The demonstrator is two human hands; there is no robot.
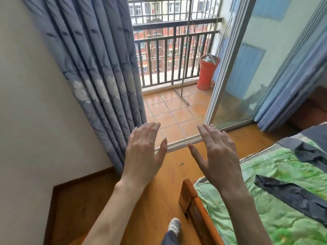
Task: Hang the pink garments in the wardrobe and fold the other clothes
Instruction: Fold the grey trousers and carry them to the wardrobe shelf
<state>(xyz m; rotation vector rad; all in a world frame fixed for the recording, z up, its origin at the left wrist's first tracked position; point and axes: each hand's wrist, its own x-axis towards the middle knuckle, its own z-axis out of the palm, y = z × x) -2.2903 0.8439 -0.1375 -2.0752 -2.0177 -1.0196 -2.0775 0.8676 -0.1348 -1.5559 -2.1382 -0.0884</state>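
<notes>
My left hand (144, 152) and my right hand (217, 154) are both held out in front of me, palms down, fingers straight and spread, holding nothing. They hover above the wooden floor (159, 200) in front of an open balcony door. A dark blue-grey garment (292, 195) lies spread on the green quilt (256, 209) of the bed at the lower right, to the right of my right hand. No pink garment and no wardrobe are in view.
A grey-blue flowered curtain (99, 68) hangs at the left beside a white wall. The sliding glass door (247, 71) stands open onto a tiled balcony with a dark railing (177, 50) and a red bin (208, 73). The bed's wooden corner (187, 195) juts out below my right hand.
</notes>
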